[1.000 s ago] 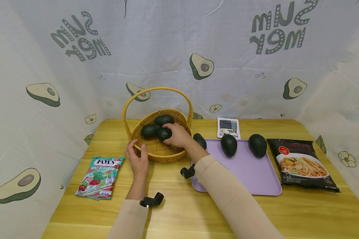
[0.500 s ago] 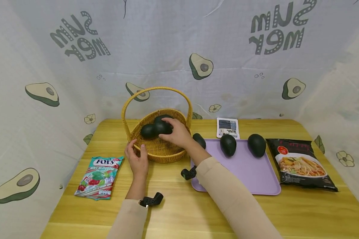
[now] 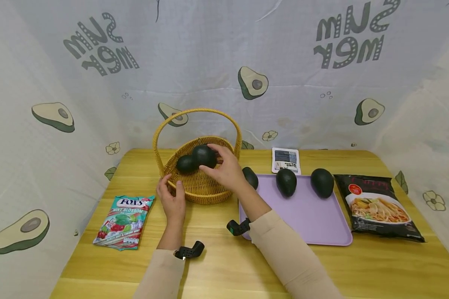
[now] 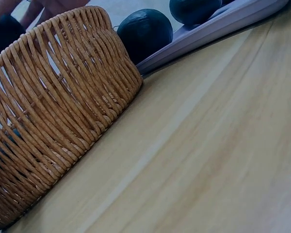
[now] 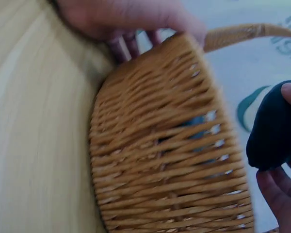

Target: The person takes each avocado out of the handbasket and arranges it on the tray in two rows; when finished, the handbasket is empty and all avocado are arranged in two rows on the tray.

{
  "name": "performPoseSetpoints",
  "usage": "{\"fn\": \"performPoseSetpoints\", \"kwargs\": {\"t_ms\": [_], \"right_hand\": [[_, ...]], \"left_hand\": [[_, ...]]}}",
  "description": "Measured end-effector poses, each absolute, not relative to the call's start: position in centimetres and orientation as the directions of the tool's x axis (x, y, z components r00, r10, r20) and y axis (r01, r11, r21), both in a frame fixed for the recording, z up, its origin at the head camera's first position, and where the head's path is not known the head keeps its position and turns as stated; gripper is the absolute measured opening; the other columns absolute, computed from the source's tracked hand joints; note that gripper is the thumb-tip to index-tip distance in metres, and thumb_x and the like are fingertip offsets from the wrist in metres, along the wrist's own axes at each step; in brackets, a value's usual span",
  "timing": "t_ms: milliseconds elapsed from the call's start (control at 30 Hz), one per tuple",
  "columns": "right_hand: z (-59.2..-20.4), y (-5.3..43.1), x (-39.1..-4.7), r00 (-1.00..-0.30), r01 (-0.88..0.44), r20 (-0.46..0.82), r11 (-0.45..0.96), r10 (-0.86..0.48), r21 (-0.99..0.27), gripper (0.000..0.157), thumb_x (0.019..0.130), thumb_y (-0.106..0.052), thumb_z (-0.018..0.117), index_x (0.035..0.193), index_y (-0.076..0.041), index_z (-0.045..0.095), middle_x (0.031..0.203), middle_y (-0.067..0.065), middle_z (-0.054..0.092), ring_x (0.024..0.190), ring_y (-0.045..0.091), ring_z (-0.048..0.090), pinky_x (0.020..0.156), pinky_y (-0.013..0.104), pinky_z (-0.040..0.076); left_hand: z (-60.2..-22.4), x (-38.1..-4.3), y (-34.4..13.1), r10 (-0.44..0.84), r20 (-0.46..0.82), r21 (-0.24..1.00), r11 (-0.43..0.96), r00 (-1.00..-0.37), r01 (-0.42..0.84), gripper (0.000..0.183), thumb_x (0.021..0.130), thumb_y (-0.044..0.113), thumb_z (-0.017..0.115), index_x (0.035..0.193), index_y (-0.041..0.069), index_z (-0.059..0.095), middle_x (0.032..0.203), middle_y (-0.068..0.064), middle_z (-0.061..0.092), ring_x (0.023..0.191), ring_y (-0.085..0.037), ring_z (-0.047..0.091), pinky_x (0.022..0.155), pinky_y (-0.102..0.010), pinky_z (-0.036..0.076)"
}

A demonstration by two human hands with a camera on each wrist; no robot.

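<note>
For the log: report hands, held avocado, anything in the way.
Left hand gripping yellow woven wicker basket. Right hand holding dark green oval avocado. Arched wicker handle possibly in the way.

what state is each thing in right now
Held avocado: held up over basket
Basket: upright, another avocado inside
Left hand: holds basket rim
Right hand: holds avocado
Tray: flat, avocados on it
Candy bag: lying flat, no opening visible
Noodle bag: lying flat, no opening visible
White pack: lying flat

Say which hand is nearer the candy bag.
Left. The left hand is right of the candy bag, touching the basket; the right hand is farther right, holding an avocado over the basket.
</note>
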State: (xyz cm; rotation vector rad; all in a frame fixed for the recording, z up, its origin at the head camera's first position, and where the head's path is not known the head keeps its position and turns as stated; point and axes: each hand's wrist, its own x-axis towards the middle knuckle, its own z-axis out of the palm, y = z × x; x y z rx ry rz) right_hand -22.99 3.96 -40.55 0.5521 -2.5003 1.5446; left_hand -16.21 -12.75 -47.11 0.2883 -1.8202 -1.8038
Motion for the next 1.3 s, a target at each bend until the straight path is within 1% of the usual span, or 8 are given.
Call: {"fn": "performPoseSetpoints", "kwargs": {"t_ms": [233,500,633,733,900,1033,1167,1300], "right_hand": [[-39.5,5.1,-20.6,-0.938,-0.344,0.303,0.355,-0.169,-0.869,0.068,0.084,-0.030,0.084,0.144,-0.019,0.055,0.139,0.007,0.057,0.120,0.027,0.060,0.097,0.045,0.056],[-39.2,6.3,-18.3,-0.952,-0.302,0.274,0.270,-0.136,-0.914,0.063,0.084,-0.025,0.083,0.141,-0.017,0.056,0.134,0.009,0.060,0.114,0.028,0.064,0.092,0.048,0.057],[-39.2,6.9,-17.3,-0.963,-0.257,0.229,0.236,-0.139,-0.937,0.062,0.087,-0.026,0.080,0.143,-0.023,0.053,0.133,0.010,0.059,0.111,0.028,0.064,0.087,0.045,0.057],[-39.4,7.3,-16.7,-0.968,-0.228,0.200,0.203,-0.151,-0.952,0.062,0.090,-0.025,0.077,0.146,-0.025,0.050,0.134,0.012,0.058,0.110,0.029,0.064,0.083,0.040,0.056],[-39.7,8.0,-16.1,-0.968,-0.204,0.174,0.166,-0.181,-0.965,0.062,0.092,-0.021,0.074,0.148,-0.021,0.049,0.135,0.017,0.056,0.114,0.033,0.066,0.083,0.035,0.055],[-39.8,8.6,-15.8,-0.969,-0.178,0.147,0.148,-0.200,-0.973,0.059,0.093,-0.019,0.073,0.148,-0.019,0.048,0.137,0.018,0.055,0.112,0.030,0.067,0.084,0.032,0.055],[-39.7,9.4,-15.7,-0.974,-0.134,0.109,0.114,-0.201,-0.984,0.057,0.096,-0.016,0.069,0.148,-0.015,0.047,0.139,0.020,0.052,0.107,0.026,0.068,0.083,0.036,0.058],[-39.4,10.6,-15.6,-0.976,-0.108,0.089,0.085,-0.199,-0.991,0.058,0.099,-0.013,0.064,0.152,-0.014,0.042,0.133,0.022,0.050,0.106,0.027,0.068,0.080,0.038,0.061]], "left_hand": [[-47.2,-16.4,-12.7,-0.528,0.240,0.969,0.078,-0.815,0.235,0.040,0.099,0.005,0.057,0.136,-0.005,0.048,0.155,-0.026,0.026,0.138,-0.045,0.037,0.115,-0.061,0.031],[-47.1,-16.4,-12.7,-0.529,0.241,0.969,0.077,-0.813,0.237,0.039,0.099,0.004,0.057,0.136,-0.005,0.048,0.153,-0.026,0.027,0.136,-0.045,0.039,0.114,-0.060,0.032],[-47.0,-16.3,-12.7,-0.532,0.241,0.968,0.070,-0.812,0.242,0.038,0.100,0.004,0.057,0.136,-0.006,0.048,0.152,-0.026,0.027,0.134,-0.046,0.039,0.112,-0.062,0.032],[-47.0,-16.3,-12.6,-0.535,0.239,0.968,0.069,-0.810,0.240,0.038,0.100,0.004,0.057,0.136,-0.006,0.048,0.152,-0.026,0.027,0.132,-0.045,0.040,0.112,-0.062,0.032],[-47.0,-16.3,-12.6,-0.538,0.230,0.971,0.077,-0.811,0.225,0.039,0.100,0.005,0.057,0.136,-0.005,0.049,0.152,-0.024,0.029,0.128,-0.043,0.042,0.108,-0.058,0.034],[-47.0,-16.3,-12.6,-0.542,0.228,0.972,0.078,-0.809,0.222,0.039,0.099,0.005,0.057,0.136,-0.004,0.049,0.152,-0.024,0.030,0.128,-0.043,0.043,0.108,-0.057,0.035],[-47.0,-16.3,-12.7,-0.539,0.226,0.972,0.078,-0.811,0.220,0.039,0.099,0.005,0.057,0.136,-0.004,0.049,0.152,-0.024,0.030,0.127,-0.044,0.042,0.107,-0.056,0.035],[-47.1,-16.2,-12.7,-0.533,0.228,0.972,0.077,-0.815,0.222,0.039,0.100,0.006,0.057,0.137,-0.004,0.049,0.152,-0.024,0.029,0.129,-0.044,0.041,0.108,-0.057,0.035]]}}
